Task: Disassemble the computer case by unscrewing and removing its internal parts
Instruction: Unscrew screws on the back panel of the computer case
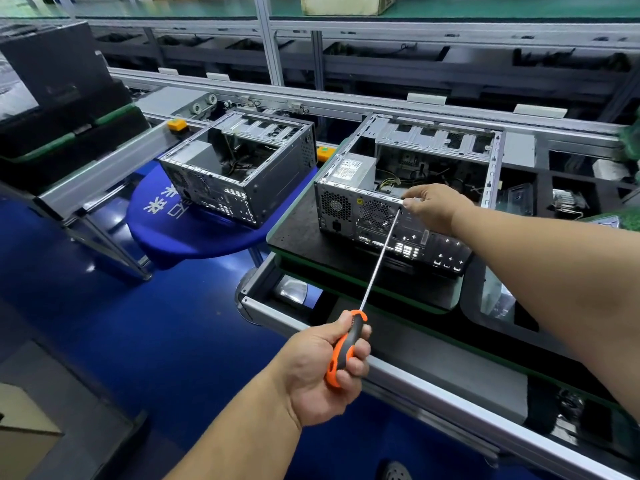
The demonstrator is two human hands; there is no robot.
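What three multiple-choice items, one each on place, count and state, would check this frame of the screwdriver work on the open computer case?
1. Where does the tip of the long orange-and-grey-handled screwdriver sit?
A. at the top rear edge of the nearer open grey metal computer case
B. on the blue floor
C. inside the cardboard box

2. How many open computer cases show?
A. one
B. two
C. four

3. What does the left hand do?
A. hangs idle
B. presses flat on the case
C. grips the screwdriver handle

Key: 1 A, the shaft ends beside the right hand on that edge; 2 B, a second open case stands farther left; 3 C, fingers wrap the handle.
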